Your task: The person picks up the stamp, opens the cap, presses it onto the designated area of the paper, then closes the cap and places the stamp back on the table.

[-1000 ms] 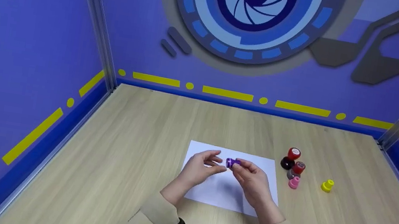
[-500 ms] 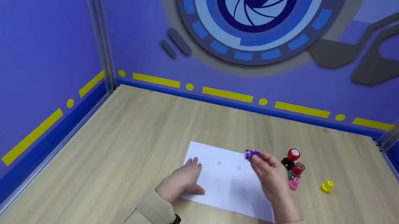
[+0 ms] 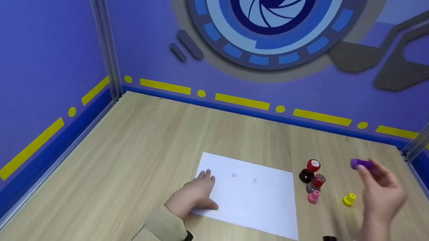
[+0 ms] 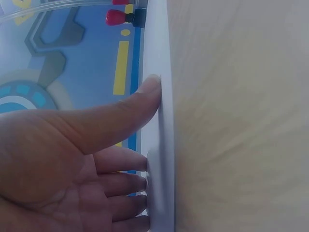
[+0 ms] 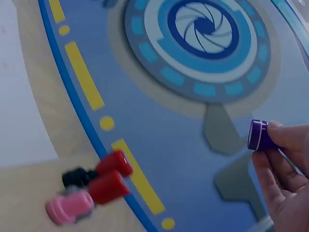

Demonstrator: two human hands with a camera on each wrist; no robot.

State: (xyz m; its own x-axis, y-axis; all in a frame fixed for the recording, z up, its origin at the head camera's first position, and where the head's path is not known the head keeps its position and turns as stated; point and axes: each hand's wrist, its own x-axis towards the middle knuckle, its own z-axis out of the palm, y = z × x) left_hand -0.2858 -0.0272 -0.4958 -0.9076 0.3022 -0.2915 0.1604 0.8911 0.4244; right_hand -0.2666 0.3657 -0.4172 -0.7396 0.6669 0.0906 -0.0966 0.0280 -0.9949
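Observation:
A sheet of white paper (image 3: 257,205) lies on the table, with two faint pinkish marks in its upper half. My left hand (image 3: 196,192) rests on the sheet's left edge, fingers fairly straight and thumb apart; in the left wrist view the thumb (image 4: 128,113) and fingertips touch the paper. Held in the air at the right, a small purple stamp (image 3: 359,164) is pinched between thumb and fingers of my right hand (image 3: 384,194). The right wrist view shows the stamp's broad end (image 5: 256,135) facing away from the palm. A yellow stamp (image 3: 349,200) stands beneath and left of that hand.
Right of the paper are a black-and-red stamp (image 3: 313,166), a grey-and-red one (image 3: 318,180) and a pink stamp (image 3: 313,196), close together. Patterned blue walls (image 3: 146,34) enclose the table (image 3: 153,128) at the back and sides.
My hands were close together above the paper, then parted. The left came down onto the paper's left edge and stayed; the right carried the purple stamp rightward, past the other stamps.

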